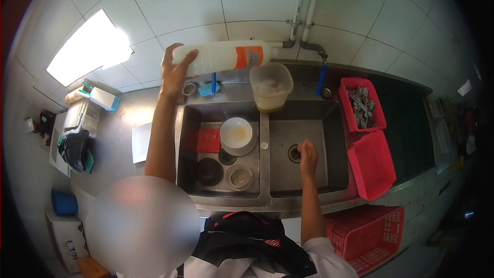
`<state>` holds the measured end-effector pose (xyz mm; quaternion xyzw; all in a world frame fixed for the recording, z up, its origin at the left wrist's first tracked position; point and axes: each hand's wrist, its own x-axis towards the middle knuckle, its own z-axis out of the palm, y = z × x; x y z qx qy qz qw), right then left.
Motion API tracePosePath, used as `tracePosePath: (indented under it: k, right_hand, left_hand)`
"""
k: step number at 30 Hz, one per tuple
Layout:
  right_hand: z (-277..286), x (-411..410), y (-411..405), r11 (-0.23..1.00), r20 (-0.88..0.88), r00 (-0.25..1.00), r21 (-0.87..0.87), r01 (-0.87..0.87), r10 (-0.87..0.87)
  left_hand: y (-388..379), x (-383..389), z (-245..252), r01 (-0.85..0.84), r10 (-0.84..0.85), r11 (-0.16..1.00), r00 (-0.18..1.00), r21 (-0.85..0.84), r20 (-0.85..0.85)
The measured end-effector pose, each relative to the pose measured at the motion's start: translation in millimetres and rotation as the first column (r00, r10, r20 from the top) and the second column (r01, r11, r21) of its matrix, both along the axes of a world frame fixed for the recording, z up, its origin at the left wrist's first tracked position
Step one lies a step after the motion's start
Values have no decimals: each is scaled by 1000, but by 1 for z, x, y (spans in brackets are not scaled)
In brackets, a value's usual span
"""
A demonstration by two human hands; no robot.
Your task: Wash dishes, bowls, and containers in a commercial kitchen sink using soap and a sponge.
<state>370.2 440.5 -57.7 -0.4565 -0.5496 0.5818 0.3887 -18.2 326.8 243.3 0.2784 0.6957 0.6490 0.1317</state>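
My left hand [178, 65] grips the base end of a large white plastic bottle [216, 58] with an orange label. The bottle lies nearly level, its neck end to the right, above and behind a translucent plastic tub [272, 85]. Yellowish liquid shows low in the tub, which stands on the back of the divider between two steel basins. Over the right basin [285, 181], near its drain [295, 154], hangs my right hand [308, 158], blurred with its fingers bunched. Whether it holds anything cannot be seen. A small round whitish cap [264, 145] rests on the divider.
The left basin holds stacked white bowls [236, 133], a dark round dish [208, 172] and a red flat item [208, 140]. A pink bin of cutlery [362, 104] and another pink bin [372, 166] stand at right. A blue-handled tap [321, 79] rises behind.
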Motion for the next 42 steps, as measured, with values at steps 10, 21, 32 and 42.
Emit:
tracePosePath:
  k: [10, 21, 32, 42]
  right_hand:
    - [-62, 72, -153, 996, 398, 915, 71, 45, -70]
    - [-61, 59, -163, 875, 612, 765, 463, -144, -198]
    - [-62, 57, -162, 884, 628, 753, 446, -142, -196]
    - [-58, 57, -162, 895, 622, 760, 427, -127, -189]
  left_hand:
    - [117, 10, 38, 147, -421, 900, 531, -410, -735]
    - [178, 11, 76, 112, -555, 828, 315, -550, -770]
    - [185, 28, 93, 79, -616, 771, 344, -633, -708]
    - [197, 44, 93, 61, -630, 757, 333, -651, -701]
